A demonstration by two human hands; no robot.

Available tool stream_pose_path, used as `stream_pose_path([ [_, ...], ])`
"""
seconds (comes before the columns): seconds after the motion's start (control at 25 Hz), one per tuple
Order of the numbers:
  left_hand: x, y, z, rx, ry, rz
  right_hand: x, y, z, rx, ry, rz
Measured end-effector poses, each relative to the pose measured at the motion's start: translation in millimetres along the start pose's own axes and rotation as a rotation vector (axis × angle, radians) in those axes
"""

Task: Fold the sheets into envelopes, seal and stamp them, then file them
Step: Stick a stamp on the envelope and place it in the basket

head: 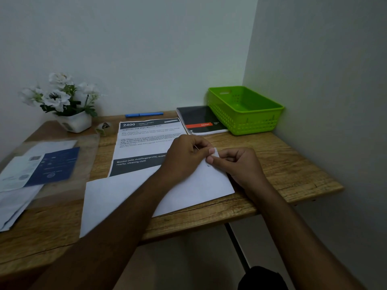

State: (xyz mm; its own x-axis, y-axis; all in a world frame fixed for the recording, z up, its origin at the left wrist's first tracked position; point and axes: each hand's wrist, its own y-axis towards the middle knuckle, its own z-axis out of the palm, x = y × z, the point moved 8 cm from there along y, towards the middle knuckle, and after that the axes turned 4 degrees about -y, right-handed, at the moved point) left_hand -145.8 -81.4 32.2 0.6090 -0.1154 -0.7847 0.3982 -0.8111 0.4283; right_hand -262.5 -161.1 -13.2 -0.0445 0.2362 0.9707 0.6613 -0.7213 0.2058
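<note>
A white envelope (194,189) lies flat near the front edge of the wooden desk (289,164). My left hand (186,152) and my right hand (240,164) meet at its far right corner. Between their fingertips they pinch a small white piece, perhaps a stamp (215,152), right at that corner. A second white sheet (109,197) lies beside the envelope on the left, partly under my left forearm. A printed sheet with dark bands (142,143) lies behind the envelope.
A green plastic basket (247,114) stands in the back right corner beside a black notebook (199,120). A blue pen (144,114) lies at the back. White flowers in a pot (62,101) stand back left. Papers in a clear sleeve (41,166) lie left.
</note>
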Motion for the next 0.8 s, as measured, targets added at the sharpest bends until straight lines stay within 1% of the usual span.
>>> stream_pose_path([
  [0.08,-1,-1,0,0.016,0.010,0.006,-1,0,3,0.037,-0.027,0.014],
  [0.16,-5,-2,-1,0.032,-0.002,0.031,0,0,3,0.037,-0.077,0.010],
  [0.32,-3,-2,-8,-0.014,-0.084,0.013,-3,0,5,0.080,0.003,0.063],
  [0.48,1,-1,-12,-0.065,-0.087,-0.010,-5,2,2,0.029,-0.015,0.086],
  [0.56,-1,-3,-19,-0.132,-0.074,0.007,-6,2,0,0.004,-0.010,0.099],
  [0.72,-16,-16,-49,-0.381,0.016,0.076,-7,1,-6,-0.052,0.011,0.133],
  [0.8,-29,-36,-56,-0.421,0.002,0.125,-8,1,-6,-0.056,0.018,0.153],
])
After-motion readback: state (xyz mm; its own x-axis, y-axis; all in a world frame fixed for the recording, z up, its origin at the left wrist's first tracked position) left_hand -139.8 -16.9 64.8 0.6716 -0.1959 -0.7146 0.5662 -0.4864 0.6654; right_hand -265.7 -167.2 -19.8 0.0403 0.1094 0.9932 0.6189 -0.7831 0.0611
